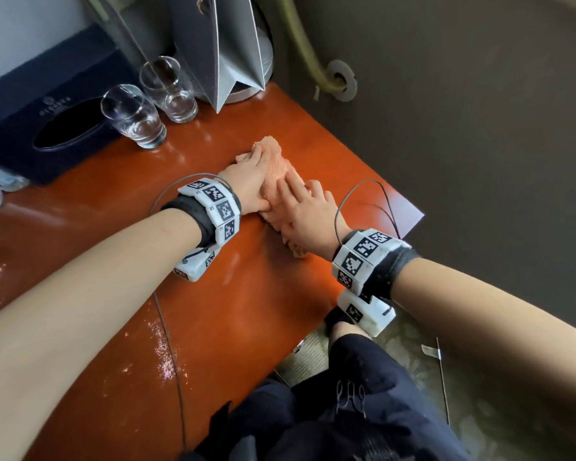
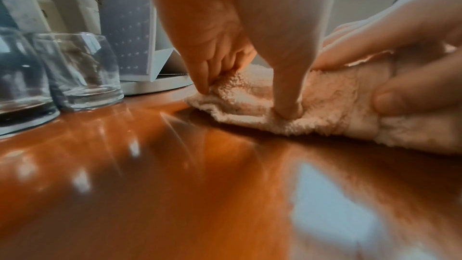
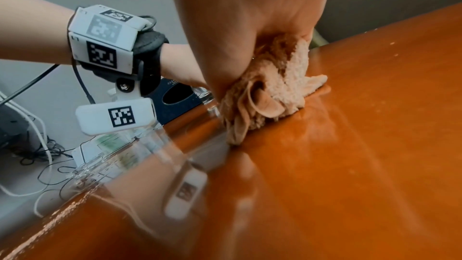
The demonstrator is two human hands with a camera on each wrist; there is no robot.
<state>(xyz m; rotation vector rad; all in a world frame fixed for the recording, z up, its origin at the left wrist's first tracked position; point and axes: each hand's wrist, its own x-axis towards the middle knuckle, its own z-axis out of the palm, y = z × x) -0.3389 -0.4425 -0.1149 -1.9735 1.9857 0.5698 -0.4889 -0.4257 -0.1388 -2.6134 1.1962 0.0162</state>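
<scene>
A fluffy peach towel (image 1: 276, 164) lies bunched in a long roll on the glossy orange table (image 1: 213, 294). My left hand (image 1: 250, 168) is on its far end. In the left wrist view the curled fingers (image 2: 210, 78) pinch a fold of the towel (image 2: 332, 106) while the thumb digs into it. My right hand (image 1: 300, 201) lies flat on the near half, fingers straight and spread, pressing down. In the right wrist view the towel (image 3: 282, 86) bulges out from under the right palm (image 3: 250, 27).
Two clear glasses (image 1: 133, 118) (image 1: 170, 91) stand at the back left beside a dark tissue box (image 1: 47, 111). A grey folded bag (image 1: 226, 44) stands behind them. The table's right edge (image 1: 343, 291) runs close by my right wrist. Wrist cables trail over the table.
</scene>
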